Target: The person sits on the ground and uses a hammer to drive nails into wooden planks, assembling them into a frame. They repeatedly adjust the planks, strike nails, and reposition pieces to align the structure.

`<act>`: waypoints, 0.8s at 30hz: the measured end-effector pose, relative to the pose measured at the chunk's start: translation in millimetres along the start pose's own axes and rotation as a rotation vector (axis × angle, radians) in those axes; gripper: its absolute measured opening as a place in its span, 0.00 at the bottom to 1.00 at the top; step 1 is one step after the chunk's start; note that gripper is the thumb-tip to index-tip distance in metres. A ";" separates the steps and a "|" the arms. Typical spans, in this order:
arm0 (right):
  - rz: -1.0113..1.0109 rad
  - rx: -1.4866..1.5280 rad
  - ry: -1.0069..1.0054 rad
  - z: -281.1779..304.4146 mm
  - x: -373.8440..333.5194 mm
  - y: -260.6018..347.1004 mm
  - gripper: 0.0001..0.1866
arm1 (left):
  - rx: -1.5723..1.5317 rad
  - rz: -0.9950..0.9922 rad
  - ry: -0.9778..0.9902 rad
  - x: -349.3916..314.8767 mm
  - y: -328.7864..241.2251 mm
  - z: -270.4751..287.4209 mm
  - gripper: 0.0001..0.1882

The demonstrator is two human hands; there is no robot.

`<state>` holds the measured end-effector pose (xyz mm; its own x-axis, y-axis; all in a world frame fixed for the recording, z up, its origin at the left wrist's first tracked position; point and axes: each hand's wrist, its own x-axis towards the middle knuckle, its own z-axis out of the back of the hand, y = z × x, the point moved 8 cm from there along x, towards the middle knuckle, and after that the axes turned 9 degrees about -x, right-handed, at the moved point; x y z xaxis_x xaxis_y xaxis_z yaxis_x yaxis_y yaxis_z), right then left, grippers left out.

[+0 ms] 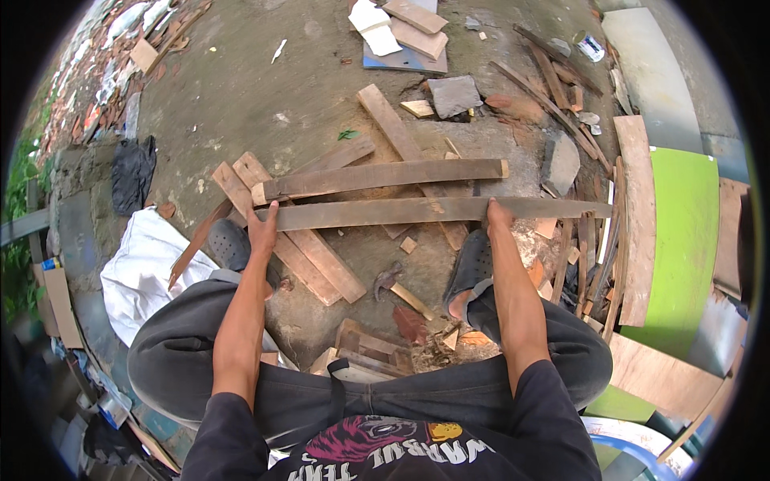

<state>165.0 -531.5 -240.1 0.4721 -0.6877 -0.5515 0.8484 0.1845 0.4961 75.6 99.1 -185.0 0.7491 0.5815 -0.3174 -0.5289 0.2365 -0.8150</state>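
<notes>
- Long, flat grey-brown wooden plank (385,213): crosswise before you, nearer than the brown wooden plank (385,177).
- Your left hand (262,228) grips its left end; your right hand (499,215) seemingly clasps it short of the other. Keep both level.
- Mind the pale-handled hammer (411,300).

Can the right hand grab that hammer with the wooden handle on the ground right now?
Probably yes, once it lets go: the right hand holds the long, flat, brown wooden plank. The metal-headed, wooden-handled hammer lies beside the dark grey right clog, with nothing on top of it.
</notes>
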 end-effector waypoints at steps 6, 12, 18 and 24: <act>0.907 -1.060 -0.098 -41.7 -70.1 122.3 0.47 | -0.067 0.104 0.143 -8.7 -4.4 6.1 0.48; 1.385 -1.356 0.088 -98.3 -64.6 128.3 0.32 | 0.627 -0.646 0.151 -62.2 -59.7 -36.4 0.57; 1.313 -1.494 0.200 -106.2 -85.5 137.9 0.24 | 0.968 -0.839 0.388 -88.7 -73.2 -146.0 0.64; 1.471 -1.403 0.321 -82.5 -99.7 125.2 0.37 | 1.179 -0.851 0.597 -68.5 -93.2 -184.9 0.69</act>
<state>243.9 -381.8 -178.3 0.7090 0.5394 -0.4543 -0.6334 0.7702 -0.0740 147.3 -106.7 -176.9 0.8702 -0.3461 -0.3508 0.3264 0.9381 -0.1157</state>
